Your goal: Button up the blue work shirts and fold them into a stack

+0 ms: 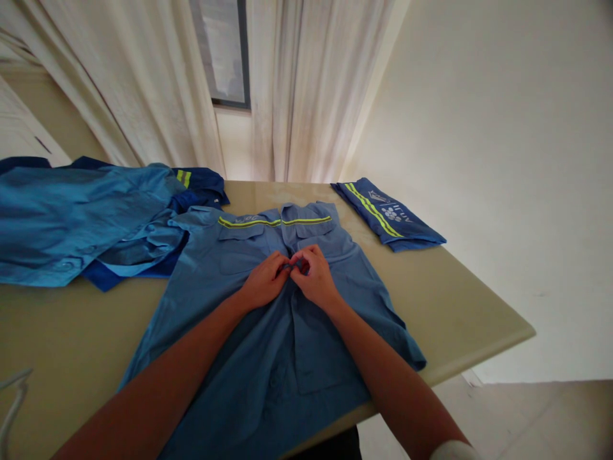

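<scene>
The fingertips of the left hand (265,280) and the right hand (315,276) meet over a small gathered bit of cloth, and the fingers cover it, so whether a button lies inside the pinch cannot be told. Each hand has thumb and forefinger pressed together on the front opening of the blue shirt (268,348), the other fingers curled in. The wrists bend inward; the bare forearms come from the lower left and lower right, converging in a wedge, and hide parts of the shirt. A pale edge on the right arm is cut off by the bottom of the view.

The shirt lies front up on the counter (460,310), under and around both hands. Its chest pockets and yellow stripe (306,222) are just beyond the fingertips; the lower front spreads back between the forearms, its near left part running out of view. The lettering above the stripe is too faint to read.

Farther out on the right is a folded navy garment (412,225) with a yellow stripe and pale print. On the left, a light blue garment (81,223) overlaps darker blue cloth (205,181), partly cropped. A white object (15,406) at the lower left edge is only partly visible. Pale curtains (325,83) hang behind.
</scene>
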The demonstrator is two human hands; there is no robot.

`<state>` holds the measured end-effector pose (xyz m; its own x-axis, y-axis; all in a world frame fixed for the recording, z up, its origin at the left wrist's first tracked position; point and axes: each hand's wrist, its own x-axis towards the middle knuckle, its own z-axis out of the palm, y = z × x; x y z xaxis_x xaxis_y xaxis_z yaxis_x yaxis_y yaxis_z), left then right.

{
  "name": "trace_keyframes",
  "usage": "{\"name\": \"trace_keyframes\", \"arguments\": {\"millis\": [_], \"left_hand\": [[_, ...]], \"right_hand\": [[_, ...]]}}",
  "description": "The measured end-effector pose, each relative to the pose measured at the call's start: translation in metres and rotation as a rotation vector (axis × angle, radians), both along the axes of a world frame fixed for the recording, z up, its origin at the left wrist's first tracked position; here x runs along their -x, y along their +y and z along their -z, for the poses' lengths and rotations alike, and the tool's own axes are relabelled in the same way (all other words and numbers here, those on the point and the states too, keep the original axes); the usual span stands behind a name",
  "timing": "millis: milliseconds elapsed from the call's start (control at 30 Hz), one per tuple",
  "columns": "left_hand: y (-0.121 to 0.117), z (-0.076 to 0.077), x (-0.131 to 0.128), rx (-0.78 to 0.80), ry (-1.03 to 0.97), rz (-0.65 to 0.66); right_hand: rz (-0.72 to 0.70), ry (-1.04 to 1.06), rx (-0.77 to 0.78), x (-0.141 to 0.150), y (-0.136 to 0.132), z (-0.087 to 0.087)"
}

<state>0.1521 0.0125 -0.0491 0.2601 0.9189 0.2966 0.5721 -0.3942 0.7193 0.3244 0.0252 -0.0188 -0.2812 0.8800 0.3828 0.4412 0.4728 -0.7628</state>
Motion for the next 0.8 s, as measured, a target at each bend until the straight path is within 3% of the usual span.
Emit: {"name": "trace_keyframes", "arguments": {"millis": [800], "left_hand": [[0.0060, -0.0053, 0.0024, 0.050, -0.206, -0.093]], "right_hand": [[-0.080, -0.081, -0.081, 0.0027, -0.0054, 0.0033]]}}
